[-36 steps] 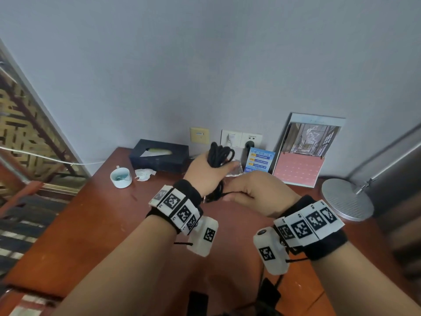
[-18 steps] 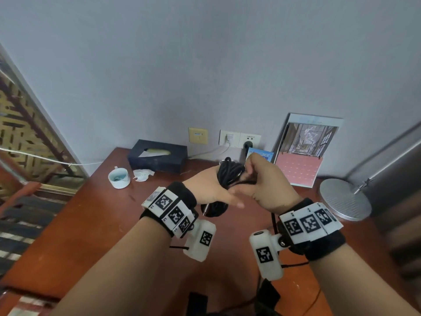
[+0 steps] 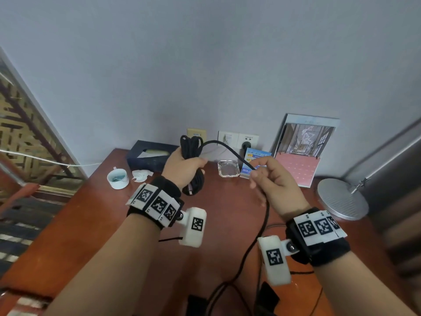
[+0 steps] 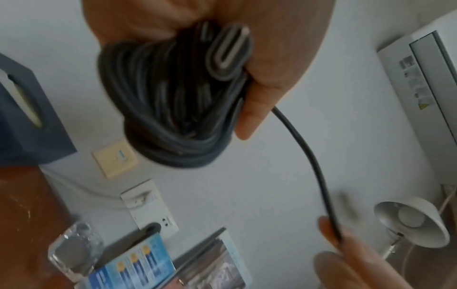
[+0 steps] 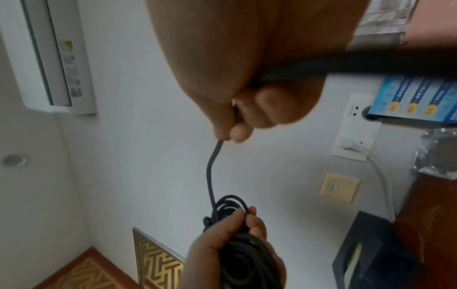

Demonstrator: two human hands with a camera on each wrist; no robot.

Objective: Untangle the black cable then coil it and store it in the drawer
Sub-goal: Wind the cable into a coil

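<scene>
Left hand [image 3: 182, 166]: grips the coiled cable [image 3: 191, 145].
Right hand [image 3: 274, 181]: pinches the loose strand.
Behind: ashtray [image 3: 228, 168], tissue box [image 3: 150, 155], cup [image 3: 118, 178].

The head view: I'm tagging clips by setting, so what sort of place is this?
Probably a hotel room or bedroom desk: a reddish-brown wooden desk against a plain wall, with a dark tissue box, a clear glass ashtray and a standing picture calendar.
</scene>
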